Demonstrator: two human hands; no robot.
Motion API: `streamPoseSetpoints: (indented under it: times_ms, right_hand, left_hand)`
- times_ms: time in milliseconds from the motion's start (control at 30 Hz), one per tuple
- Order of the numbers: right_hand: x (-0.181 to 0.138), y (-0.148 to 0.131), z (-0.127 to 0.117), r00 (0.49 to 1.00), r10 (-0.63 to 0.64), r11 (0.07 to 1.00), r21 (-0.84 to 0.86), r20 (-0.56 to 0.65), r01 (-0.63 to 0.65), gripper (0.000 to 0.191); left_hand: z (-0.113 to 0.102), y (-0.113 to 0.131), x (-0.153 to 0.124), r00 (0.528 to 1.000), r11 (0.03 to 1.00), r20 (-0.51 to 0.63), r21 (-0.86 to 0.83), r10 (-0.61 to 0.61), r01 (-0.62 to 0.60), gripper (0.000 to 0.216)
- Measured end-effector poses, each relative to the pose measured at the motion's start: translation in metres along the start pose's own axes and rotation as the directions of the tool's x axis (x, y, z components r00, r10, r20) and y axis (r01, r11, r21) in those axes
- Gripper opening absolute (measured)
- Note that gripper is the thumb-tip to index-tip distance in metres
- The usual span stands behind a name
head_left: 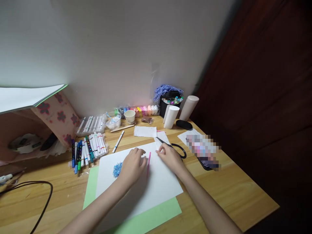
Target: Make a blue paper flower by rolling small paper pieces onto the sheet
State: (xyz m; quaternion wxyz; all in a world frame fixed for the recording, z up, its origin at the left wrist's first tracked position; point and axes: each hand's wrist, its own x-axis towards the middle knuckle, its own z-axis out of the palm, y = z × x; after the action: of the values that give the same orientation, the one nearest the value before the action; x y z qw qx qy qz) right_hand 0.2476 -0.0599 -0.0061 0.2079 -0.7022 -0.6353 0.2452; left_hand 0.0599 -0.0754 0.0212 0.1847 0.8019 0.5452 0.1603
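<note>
My left hand [133, 164] is over the white paper [161, 185], fingers bent, a gap between thumb and forefinger; nothing shows in it. Just right of its thumb is a thin pink stick [149, 159]. A crumpled blue patch [117, 169] on the paper is partly hidden by that hand. My right hand [172, 159] has its fingertips pinched at the lower end of a white paper strip [162, 138]. Black-handled scissors [180, 149] lie partly behind this hand, blades pointing toward the strip. Under the white paper lies a green sheet [158, 214].
Markers [87, 149] lie at the left, and one loose marker [118, 141] near the paper. Behind stand a paper cup [129, 116], colourful clay packs [141, 110], a pen holder [165, 109] and white cylinders [172, 117]. A black cable [50, 195] curves at lower left.
</note>
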Motion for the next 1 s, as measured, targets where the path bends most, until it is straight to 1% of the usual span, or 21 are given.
streamPoseSetpoints:
  times_ms: [33, 67, 167, 233, 367, 500, 633, 700, 833, 900, 933, 1000]
  right_hand:
    - [0.003, 0.009, -0.010, 1.000, 0.017, 0.999, -0.030, -0.018, -0.017, 0.006]
    - [0.006, 0.019, -0.020, 0.999, 0.027, 0.998, -0.057, -0.031, -0.028, 0.005]
    - [0.009, 0.041, -0.038, 0.998, 0.064, 0.990, -0.123, -0.019, -0.066, 0.018]
    - [0.008, 0.047, -0.041, 0.996, 0.089, 0.983, -0.161, -0.010, -0.089, 0.020]
    - [0.006, 0.039, -0.034, 0.995, 0.100, 0.970, -0.221, -0.015, -0.101, 0.016]
    - [0.007, 0.037, -0.035, 0.994, 0.110, 0.971, -0.213, -0.013, -0.110, 0.012]
    - [0.008, 0.043, -0.044, 0.990, 0.138, 0.969, -0.203, -0.027, -0.140, 0.015]
    - [0.010, 0.045, -0.046, 0.985, 0.162, 0.962, -0.216, -0.050, -0.169, 0.018]
    - [0.013, 0.049, -0.045, 0.974, 0.211, 0.939, -0.259, -0.085, -0.226, 0.024]
    - [0.015, 0.051, -0.042, 0.969, 0.231, 0.929, -0.276, -0.092, -0.247, 0.028]
    - [0.016, 0.053, -0.041, 0.967, 0.238, 0.925, -0.282, -0.095, -0.256, 0.030]
    - [0.018, 0.054, -0.039, 0.963, 0.250, 0.918, -0.290, -0.105, -0.270, 0.034]
  left_hand:
    - [0.005, 0.004, 0.011, 0.998, 0.999, 0.046, 0.004, -0.036, 0.035, 0.023]
    - [0.011, 0.008, 0.021, 0.994, 0.997, 0.071, 0.005, -0.077, 0.077, 0.023]
    - [0.029, 0.017, 0.051, 0.993, 0.995, 0.056, 0.005, -0.104, 0.104, 0.024]
    - [0.042, 0.023, 0.071, 0.991, 0.991, 0.032, 0.001, -0.133, 0.133, 0.026]
    - [0.065, 0.034, 0.097, 0.972, 0.971, -0.003, -0.032, -0.237, 0.236, 0.034]
    - [0.076, 0.039, 0.105, 0.950, 0.947, 0.017, -0.080, -0.312, 0.312, 0.032]
    - [0.074, 0.045, 0.104, 0.931, 0.926, 0.029, -0.099, -0.364, 0.365, 0.028]
    - [0.071, 0.051, 0.104, 0.922, 0.917, 0.003, -0.096, -0.388, 0.387, 0.028]
    - [0.070, 0.068, 0.101, 0.897, 0.900, -0.087, -0.088, -0.434, 0.427, 0.036]
    - [0.073, 0.074, 0.101, 0.895, 0.898, -0.092, -0.104, -0.436, 0.427, 0.031]
    - [0.074, 0.075, 0.101, 0.899, 0.900, -0.082, -0.119, -0.430, 0.419, 0.027]
    - [0.077, 0.076, 0.102, 0.913, 0.905, -0.048, -0.160, -0.405, 0.393, 0.027]
